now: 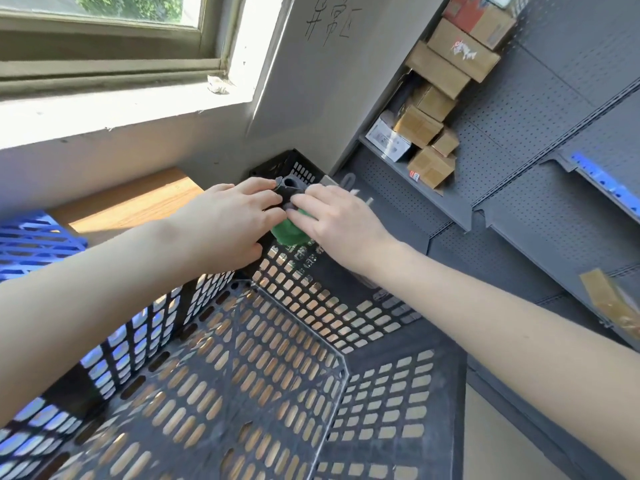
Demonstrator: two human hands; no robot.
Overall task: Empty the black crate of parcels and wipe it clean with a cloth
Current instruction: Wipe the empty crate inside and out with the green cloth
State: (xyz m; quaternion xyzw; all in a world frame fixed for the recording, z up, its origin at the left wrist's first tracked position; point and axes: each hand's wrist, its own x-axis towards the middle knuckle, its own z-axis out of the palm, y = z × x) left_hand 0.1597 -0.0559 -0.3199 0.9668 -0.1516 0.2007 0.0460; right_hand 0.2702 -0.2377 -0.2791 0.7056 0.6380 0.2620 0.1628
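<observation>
The crate [242, 375] sits on the wooden surface [138, 202] with no parcels in it, so wiping looks to be the step in hand. The left hand [225, 220] curls round the crate's far corner post, and the right hand [332, 223], just beside it, grips the bunched green cloth [287, 233] against that corner. The left hand should brace the crate while the right hand works the cloth into the post's hollow, along the rim, then down the slotted walls, where dust probably lodges.
</observation>
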